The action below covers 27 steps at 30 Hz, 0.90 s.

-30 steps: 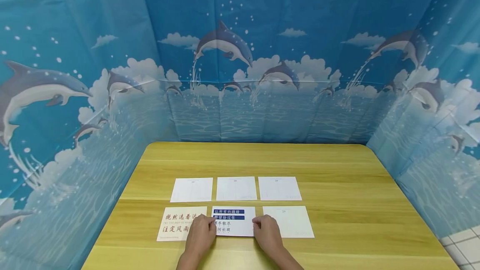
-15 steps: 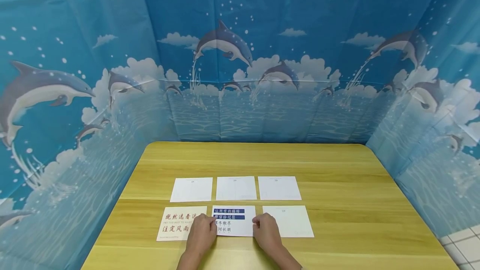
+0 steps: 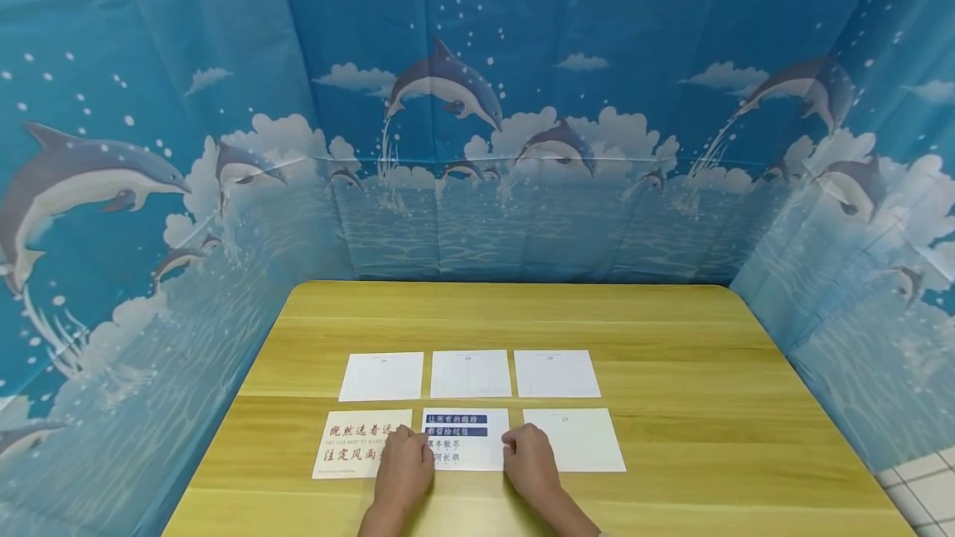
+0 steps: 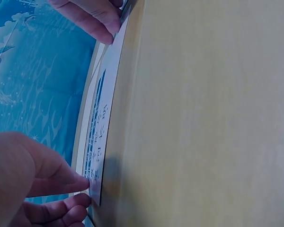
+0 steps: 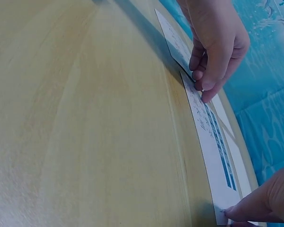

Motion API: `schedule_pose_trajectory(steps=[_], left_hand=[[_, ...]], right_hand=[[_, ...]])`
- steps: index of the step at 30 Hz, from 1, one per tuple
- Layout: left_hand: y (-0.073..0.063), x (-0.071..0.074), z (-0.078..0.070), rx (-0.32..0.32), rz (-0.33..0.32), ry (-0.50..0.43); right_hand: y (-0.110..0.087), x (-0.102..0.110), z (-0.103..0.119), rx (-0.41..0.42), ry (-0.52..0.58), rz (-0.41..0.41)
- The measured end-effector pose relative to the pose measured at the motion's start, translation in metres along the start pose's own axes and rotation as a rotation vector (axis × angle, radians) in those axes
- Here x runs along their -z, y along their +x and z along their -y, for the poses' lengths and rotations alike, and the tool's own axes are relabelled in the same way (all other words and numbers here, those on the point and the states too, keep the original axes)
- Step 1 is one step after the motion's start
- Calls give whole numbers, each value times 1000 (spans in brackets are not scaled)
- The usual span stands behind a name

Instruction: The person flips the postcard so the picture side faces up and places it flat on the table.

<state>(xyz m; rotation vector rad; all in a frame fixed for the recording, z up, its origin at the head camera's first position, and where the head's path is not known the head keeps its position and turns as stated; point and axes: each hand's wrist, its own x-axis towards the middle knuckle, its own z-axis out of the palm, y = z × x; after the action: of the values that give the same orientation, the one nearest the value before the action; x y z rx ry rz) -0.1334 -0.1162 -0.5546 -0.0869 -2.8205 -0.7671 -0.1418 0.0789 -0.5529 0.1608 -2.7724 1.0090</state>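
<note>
A white postcard [image 3: 477, 454] with dark blue bands and printed characters lies on the wooden table, between both hands. My left hand [image 3: 405, 466] pinches its left edge, thumb and curled fingers at the corner in the left wrist view. At the opposite edge, my right hand [image 3: 531, 458] pinches the same postcard, its thumb [image 5: 236, 211] on top. A cream postcard [image 3: 351, 458] with red characters lies to the left, partly covered by the left hand. To the right, a pale postcard [image 3: 585, 446] has its plain side up, one corner behind the right hand.
Behind these lies a row of plain-side-up postcards: left [image 3: 382, 377], middle [image 3: 470, 379] and right [image 3: 557, 379]. The yellow wooden table [image 3: 694, 404] has a rounded back edge. Blue dolphin-print curtains [image 3: 477, 222] enclose it on three sides.
My left hand has shifted slightly to the right at the postcard's left edge. The right hand and all the postcards stay almost where they were.
</note>
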Motion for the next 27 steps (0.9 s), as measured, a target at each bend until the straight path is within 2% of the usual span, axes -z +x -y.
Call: schedule_pose_trajectory(steps=[18,23,25,27], left_hand=[[-1,-6,-6,-11,-47,49],[-1,-7,-11,-5,-82,59],[-1,-8,-13,4,-118,29],[1,-10,-15,29,-148,-39]], right_hand=[[-2,0,-2,9,-9,-20],[-5,6,-3,-4,39,-38],[-5,10,-4,-11,55,-55],[-4,15,-6,-21,66,-64]])
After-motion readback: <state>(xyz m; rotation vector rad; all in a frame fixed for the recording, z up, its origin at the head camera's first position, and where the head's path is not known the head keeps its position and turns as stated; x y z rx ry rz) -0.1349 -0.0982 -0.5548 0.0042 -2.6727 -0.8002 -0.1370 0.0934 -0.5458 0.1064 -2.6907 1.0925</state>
